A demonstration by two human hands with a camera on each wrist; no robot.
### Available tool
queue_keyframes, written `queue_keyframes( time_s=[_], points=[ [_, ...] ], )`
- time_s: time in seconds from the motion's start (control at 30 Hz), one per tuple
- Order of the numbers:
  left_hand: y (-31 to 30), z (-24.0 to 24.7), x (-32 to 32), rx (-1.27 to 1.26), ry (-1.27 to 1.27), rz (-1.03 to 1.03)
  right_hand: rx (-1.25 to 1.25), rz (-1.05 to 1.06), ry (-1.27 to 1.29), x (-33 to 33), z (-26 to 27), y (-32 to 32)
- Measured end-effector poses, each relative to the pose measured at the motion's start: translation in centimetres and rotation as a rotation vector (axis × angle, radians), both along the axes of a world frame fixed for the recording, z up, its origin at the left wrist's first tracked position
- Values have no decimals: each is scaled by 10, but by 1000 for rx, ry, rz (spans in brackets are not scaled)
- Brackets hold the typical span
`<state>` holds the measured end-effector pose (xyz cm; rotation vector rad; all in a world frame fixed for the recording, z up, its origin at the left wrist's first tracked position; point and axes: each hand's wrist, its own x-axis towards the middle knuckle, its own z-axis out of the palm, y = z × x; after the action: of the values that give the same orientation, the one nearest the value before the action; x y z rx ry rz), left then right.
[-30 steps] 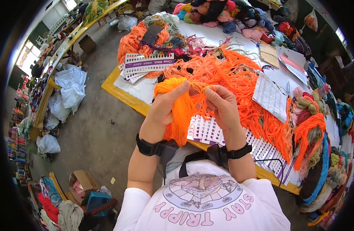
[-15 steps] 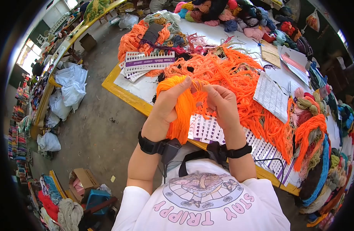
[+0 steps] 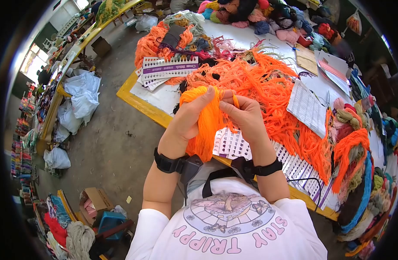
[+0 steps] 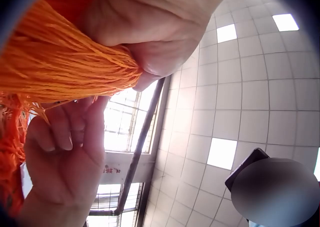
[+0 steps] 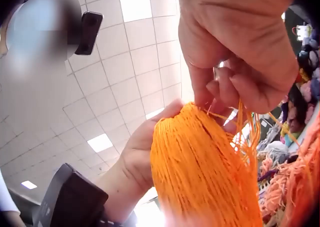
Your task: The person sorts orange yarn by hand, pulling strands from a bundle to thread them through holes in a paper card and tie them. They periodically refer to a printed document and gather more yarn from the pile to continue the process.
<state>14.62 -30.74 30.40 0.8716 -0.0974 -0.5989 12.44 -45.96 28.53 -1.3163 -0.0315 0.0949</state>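
A thick yellow-orange skein of thread hangs from my left hand, its thumb laid along the top of the bundle. In the right wrist view, the folded top of the skein faces up and its strands fall downward. My right hand is close beside that top, pinching a few thin strands between thumb and fingers. A small loop of thread stands up at its fingers. Loose strands trail below the right hand in the right wrist view.
Beyond my hands, a tangled heap of brighter orange thread covers much of the yellow-edged table. Color cards with punched holes lie at its left, more cards along the near edge. A printed sheet rests on the heap.
My right hand's thumb and fingertips have shifted left, closer to the skein's top, and a loop of thread now shows at its fingers. The left hand keeps its hold, nearly still.
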Motion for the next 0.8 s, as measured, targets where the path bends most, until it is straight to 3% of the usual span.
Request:
queue_keyframes(
  time_s=[0.27,0.37,0.47,0.6,0.8],
  points=[
    [1,0,-1,43,-28,43,187,44,-1,-1,-2,-6],
    [6,-1,1,59,-81,19,463,-27,58,-2,2,-4],
    [5,0,0,57,-72,24,577,262,114,8,-15,-18],
    [3,-2,1,-76,-37,-119,26,99,-40,-3,-4,4],
    [6,0,0,-37,-37,-77,182,63,-6,-7,2,2]
  ],
)
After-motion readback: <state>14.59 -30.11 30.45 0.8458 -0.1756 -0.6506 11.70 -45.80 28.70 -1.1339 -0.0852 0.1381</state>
